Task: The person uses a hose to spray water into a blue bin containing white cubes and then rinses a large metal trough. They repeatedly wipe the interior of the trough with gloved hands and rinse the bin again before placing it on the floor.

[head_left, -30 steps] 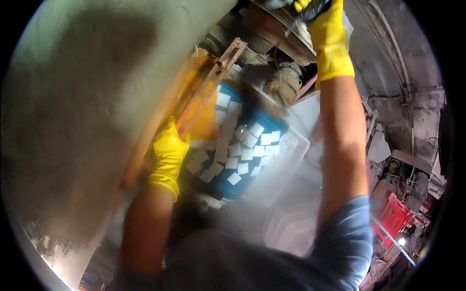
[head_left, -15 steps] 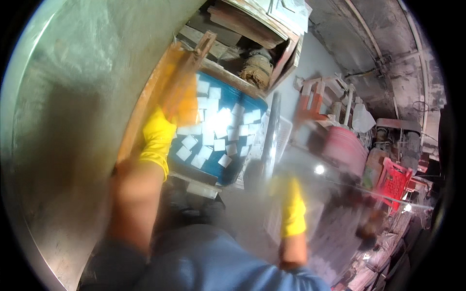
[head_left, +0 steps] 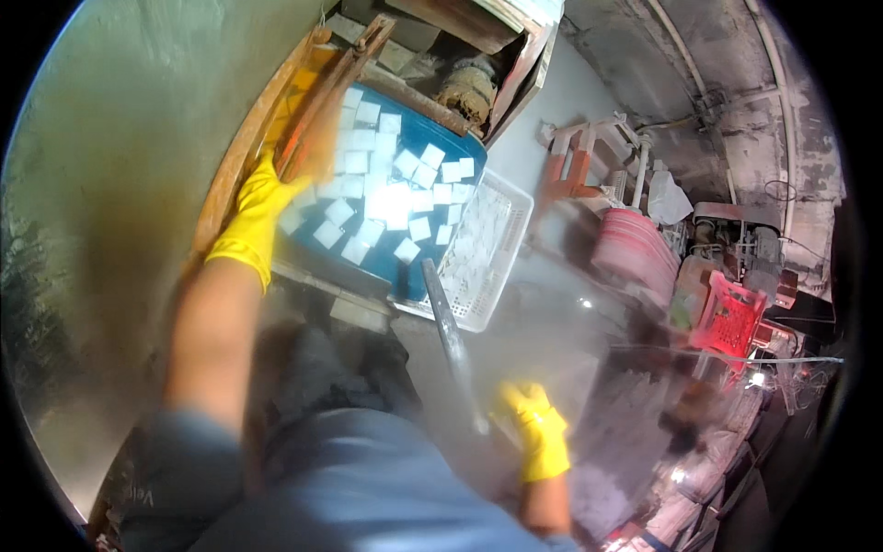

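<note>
My left hand [head_left: 258, 202], in a yellow rubber glove, grips the near end of a wooden frame [head_left: 324, 106] with a yellow-orange panel, tilted beside the wall. To its right, many small white square pieces [head_left: 420, 202] lie scattered on a blue board [head_left: 409, 274], some lost in glare. My right hand [head_left: 541, 432], also yellow-gloved, is low at the right with its fingers blurred. A long flat metal bar [head_left: 448, 324] slants just left of it, its lower end smeared; I cannot tell whether they touch.
A white perforated basket [head_left: 517, 221] sits right of the blue board. Beyond stand a wooden shelf unit [head_left: 524, 87], stacked pink basins [head_left: 635, 250] and a red plastic crate [head_left: 731, 317]. A large greenish wall [head_left: 120, 184] fills the left side.
The wooden frame and my left hand have moved left. The metal bar has swung to a slant, its top end leftward, and the white basket shows more fully. My right hand is lower.
</note>
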Motion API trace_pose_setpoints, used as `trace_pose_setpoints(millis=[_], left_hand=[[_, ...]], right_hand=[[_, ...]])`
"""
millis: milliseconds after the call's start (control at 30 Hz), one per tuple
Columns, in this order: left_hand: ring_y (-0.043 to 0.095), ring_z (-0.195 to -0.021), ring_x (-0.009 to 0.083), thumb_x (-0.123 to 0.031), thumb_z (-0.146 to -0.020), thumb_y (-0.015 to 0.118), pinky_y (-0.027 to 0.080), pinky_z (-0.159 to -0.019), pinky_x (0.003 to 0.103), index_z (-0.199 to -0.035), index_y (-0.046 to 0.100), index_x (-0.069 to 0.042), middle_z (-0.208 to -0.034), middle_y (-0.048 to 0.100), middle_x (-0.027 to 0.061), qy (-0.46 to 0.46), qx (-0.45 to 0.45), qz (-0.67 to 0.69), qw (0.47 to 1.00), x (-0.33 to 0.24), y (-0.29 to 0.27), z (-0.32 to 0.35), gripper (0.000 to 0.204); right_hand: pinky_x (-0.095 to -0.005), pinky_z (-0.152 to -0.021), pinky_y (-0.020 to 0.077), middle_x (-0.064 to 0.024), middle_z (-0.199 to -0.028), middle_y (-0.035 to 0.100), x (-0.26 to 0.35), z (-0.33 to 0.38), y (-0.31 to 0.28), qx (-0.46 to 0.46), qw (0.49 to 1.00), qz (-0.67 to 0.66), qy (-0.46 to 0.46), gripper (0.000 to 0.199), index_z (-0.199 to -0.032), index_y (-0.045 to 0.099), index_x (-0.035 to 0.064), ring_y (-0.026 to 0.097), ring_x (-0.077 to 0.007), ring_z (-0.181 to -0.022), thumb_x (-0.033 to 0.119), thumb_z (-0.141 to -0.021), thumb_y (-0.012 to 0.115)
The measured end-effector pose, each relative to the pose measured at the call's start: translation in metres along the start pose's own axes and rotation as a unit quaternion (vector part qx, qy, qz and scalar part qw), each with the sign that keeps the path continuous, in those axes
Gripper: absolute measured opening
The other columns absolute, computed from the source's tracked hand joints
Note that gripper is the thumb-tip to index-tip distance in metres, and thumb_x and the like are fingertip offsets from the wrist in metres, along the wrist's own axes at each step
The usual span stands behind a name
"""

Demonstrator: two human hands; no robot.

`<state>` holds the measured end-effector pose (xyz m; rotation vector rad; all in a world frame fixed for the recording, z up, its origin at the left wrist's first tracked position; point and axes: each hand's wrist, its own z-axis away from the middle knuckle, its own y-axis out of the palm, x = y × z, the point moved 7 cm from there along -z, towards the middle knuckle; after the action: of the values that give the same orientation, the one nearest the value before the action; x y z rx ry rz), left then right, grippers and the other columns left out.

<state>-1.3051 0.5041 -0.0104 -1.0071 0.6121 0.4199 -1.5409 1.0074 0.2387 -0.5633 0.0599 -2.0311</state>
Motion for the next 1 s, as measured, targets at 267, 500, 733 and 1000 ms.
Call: trace_pose_setpoints(millis=[267, 500, 733, 1000], left_hand=[[0.067, -0.113, 0.0402, -0.052, -0.070, 0.085, 0.052, -0.096, 0.046, -0.124, 0.066, -0.003, -0.121, 0.070, 0.0229, -0.064, -0.030, -0.020, 0.997, -0.003, -0.013, 0.037, 0.076], [0.068, -0.110, 0.0414, -0.045, -0.078, 0.079, 0.054, -0.093, 0.047, -0.127, 0.065, -0.006, -0.116, 0.072, 0.0226, -0.081, -0.092, -0.140, 0.982, -0.009, -0.015, 0.037, 0.064], [0.068, -0.107, 0.0415, -0.043, -0.079, 0.078, 0.055, -0.090, 0.047, -0.124, 0.066, -0.007, -0.114, 0.072, 0.0213, -0.049, -0.125, -0.123, 0.983, -0.008, -0.014, 0.034, 0.060], [0.070, -0.105, 0.0408, -0.042, -0.080, 0.077, 0.056, -0.088, 0.046, -0.126, 0.065, -0.006, -0.113, 0.073, 0.0205, -0.084, -0.094, -0.130, 0.984, -0.005, -0.013, 0.033, 0.059]], right_hand=[[-0.0305, -0.068, 0.0555, -0.0105, -0.087, 0.074, 0.056, -0.049, -0.016, 0.074, 0.990, 0.123, 0.005, 0.044, -0.112, 0.068, -0.0027, 0.069, -0.0177, -0.072, 0.036, -0.094, 0.076], [-0.0299, -0.067, 0.0561, -0.0088, -0.085, 0.074, 0.128, -0.073, -0.004, 0.073, 0.958, 0.277, 0.007, 0.043, -0.111, 0.070, -0.0013, 0.069, -0.0162, -0.073, 0.038, -0.094, 0.076], [-0.0288, -0.068, 0.0552, -0.0069, -0.084, 0.074, 0.179, -0.077, 0.022, 0.073, 0.932, 0.351, -0.058, 0.043, -0.107, 0.073, 0.0007, 0.068, -0.0149, -0.072, 0.041, -0.094, 0.075], [-0.0286, -0.067, 0.0545, -0.0071, -0.084, 0.073, 0.195, -0.090, 0.030, 0.074, 0.918, 0.381, -0.079, 0.045, -0.111, 0.072, -0.0010, 0.067, -0.0143, -0.071, 0.040, -0.094, 0.075]])
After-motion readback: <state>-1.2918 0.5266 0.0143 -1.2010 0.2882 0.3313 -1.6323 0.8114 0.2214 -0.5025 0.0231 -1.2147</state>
